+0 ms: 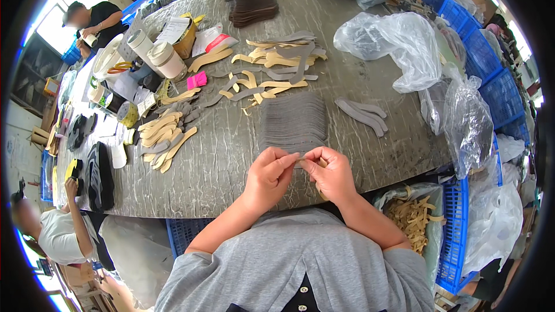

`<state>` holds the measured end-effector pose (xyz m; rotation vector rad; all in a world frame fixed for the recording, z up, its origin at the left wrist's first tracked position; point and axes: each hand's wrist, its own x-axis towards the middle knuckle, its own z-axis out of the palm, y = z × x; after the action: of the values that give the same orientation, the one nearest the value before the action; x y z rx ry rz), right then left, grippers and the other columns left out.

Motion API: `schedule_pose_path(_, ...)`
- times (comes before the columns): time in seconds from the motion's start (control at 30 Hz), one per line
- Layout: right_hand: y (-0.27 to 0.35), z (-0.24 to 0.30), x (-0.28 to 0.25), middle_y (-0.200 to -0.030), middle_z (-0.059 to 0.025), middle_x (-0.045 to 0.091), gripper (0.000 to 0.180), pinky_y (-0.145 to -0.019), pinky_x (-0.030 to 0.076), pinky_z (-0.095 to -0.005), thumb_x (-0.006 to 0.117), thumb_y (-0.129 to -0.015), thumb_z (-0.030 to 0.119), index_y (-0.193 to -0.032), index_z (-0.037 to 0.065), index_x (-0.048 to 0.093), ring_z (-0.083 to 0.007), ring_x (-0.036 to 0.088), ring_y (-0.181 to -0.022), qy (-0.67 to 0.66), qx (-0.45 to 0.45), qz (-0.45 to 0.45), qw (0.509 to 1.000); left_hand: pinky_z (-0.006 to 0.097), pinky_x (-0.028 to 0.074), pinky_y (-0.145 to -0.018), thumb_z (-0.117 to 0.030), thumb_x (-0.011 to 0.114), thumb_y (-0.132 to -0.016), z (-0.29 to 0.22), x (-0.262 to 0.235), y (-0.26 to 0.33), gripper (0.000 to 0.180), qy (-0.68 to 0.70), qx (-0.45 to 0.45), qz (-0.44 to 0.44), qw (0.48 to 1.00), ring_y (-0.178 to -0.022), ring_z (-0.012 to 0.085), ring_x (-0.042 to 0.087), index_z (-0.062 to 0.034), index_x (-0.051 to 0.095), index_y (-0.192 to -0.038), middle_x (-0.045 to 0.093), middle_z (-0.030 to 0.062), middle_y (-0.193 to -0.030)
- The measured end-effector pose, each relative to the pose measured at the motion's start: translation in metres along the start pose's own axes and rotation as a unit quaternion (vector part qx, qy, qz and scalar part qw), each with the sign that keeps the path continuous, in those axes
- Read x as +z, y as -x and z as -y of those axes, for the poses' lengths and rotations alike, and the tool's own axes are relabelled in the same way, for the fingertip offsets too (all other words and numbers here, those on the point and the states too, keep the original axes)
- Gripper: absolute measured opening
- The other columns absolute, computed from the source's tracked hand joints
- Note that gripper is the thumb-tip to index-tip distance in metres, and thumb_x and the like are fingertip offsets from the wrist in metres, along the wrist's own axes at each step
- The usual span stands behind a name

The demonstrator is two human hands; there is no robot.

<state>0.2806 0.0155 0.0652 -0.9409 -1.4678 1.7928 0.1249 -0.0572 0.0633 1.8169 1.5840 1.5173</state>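
Pinching a thin grey curved strip (pixel 302 160) between both sets of fingertips, I hold it just above the near edge of the grey marbled table (pixel 219 162), close in front of my chest. My left hand (pixel 269 176) is closed around the strip's left end with thumb and forefinger pressed together; my right hand (pixel 329 173) is curled in a loose fist, gripping the other end, and a pale tan strip pokes out below its palm — how it is held I cannot tell. Just beyond my knuckles lies a fanned stack of grey flat pieces (pixel 293 121), laid in a neat overlapping row. To its right, apart from it, rest a few loose grey curved strips (pixel 361 112). Further out on the table is a scatter of tan and grey shaped pieces (pixel 263 78), and to my left a pile of tan curved pieces (pixel 165 136). Crumpled clear plastic bags (pixel 399 43) sit on the right side of the table, with blue plastic crates (pixel 491 75) beyond them. Below the table edge on my right, a plastic-lined bin of tan peeled strips (pixel 411 216) stands beside my right forearm. Another person in a white shirt (pixel 58 234) works at the left end of the table.
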Motion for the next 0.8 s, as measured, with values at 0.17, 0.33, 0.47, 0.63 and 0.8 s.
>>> schedule_pose_path(0.17, 0.002, -0.003, 0.003, -0.066, 0.0017, 0.058, 0.014, -0.051, 0.04, -0.02, 0.071, -0.088, 0.01, -0.085, 0.0, 0.062, -0.0028, 0.05, -0.058, 0.044, -0.081, -0.022, 0.996, 0.035, 0.047, -0.063, 0.009, 0.07, -0.067, -0.003, 0.001, -0.003, 0.039, -0.09, 0.081, 0.003, 0.993, -0.073, 0.0255, 0.056, -0.0036, 0.068, -0.105, 0.057, 0.0082, -0.085)
schedule_pose_path(0.33, 0.004, 0.007, 0.003, -0.07, -0.0006, 0.06, 0.011, -0.052, 0.041, -0.0217, 0.068, -0.089, 0.007, -0.086, -0.002, 0.063, -0.0046, 0.05, -0.059, 0.063, -0.063, -0.004, 0.996, 0.037, 0.045, -0.066, 0.008, 0.069, -0.063, -0.002, -0.002, -0.006, 0.042, -0.142, 0.126, 0.018, 0.982, -0.073, 0.0253, 0.054, -0.0014, 0.067, -0.104, 0.054, 0.0063, -0.084)
schedule_pose_path(0.47, 0.003, 0.002, 0.003, -0.078, -0.004, 0.063, 0.009, -0.057, 0.044, -0.024, 0.065, -0.09, 0.004, -0.087, -0.004, 0.062, -0.0069, 0.053, -0.066, 0.108, -0.098, -0.006, 0.989, 0.037, 0.046, -0.065, 0.009, 0.068, -0.064, -0.003, -0.002, -0.006, 0.041, -0.144, 0.129, 0.028, 0.981, -0.073, 0.0255, 0.054, 0.0008, 0.067, -0.104, 0.053, 0.0068, -0.083)
schedule_pose_path(0.63, 0.0, -0.006, 0.003, -0.079, 0.0002, 0.061, 0.006, -0.058, 0.042, -0.0206, 0.061, -0.091, 0.001, -0.085, 0.0, 0.062, -0.003, 0.051, -0.066, 0.109, -0.144, -0.007, 0.984, 0.035, 0.046, -0.062, 0.01, 0.066, -0.069, 0.0, 0.004, -0.001, 0.034, -0.046, 0.059, 0.008, 0.997, -0.072, 0.0246, 0.055, 0.0017, 0.066, -0.102, 0.056, 0.0085, -0.081)
schedule_pose_path(0.8, 0.0, 0.001, -0.009, -0.077, 0.0017, 0.059, 0.004, -0.058, 0.042, -0.0214, 0.062, -0.088, 0.0, -0.085, 0.001, 0.063, -0.004, 0.051, -0.066, -0.03, 0.011, 0.081, 0.996, 0.03, 0.046, -0.063, 0.008, 0.068, -0.076, 0.001, 0.001, 0.009, 0.027, 0.082, -0.085, 0.039, 0.992, -0.074, 0.0191, 0.057, 0.001, 0.066, -0.102, 0.06, 0.0085, -0.083)
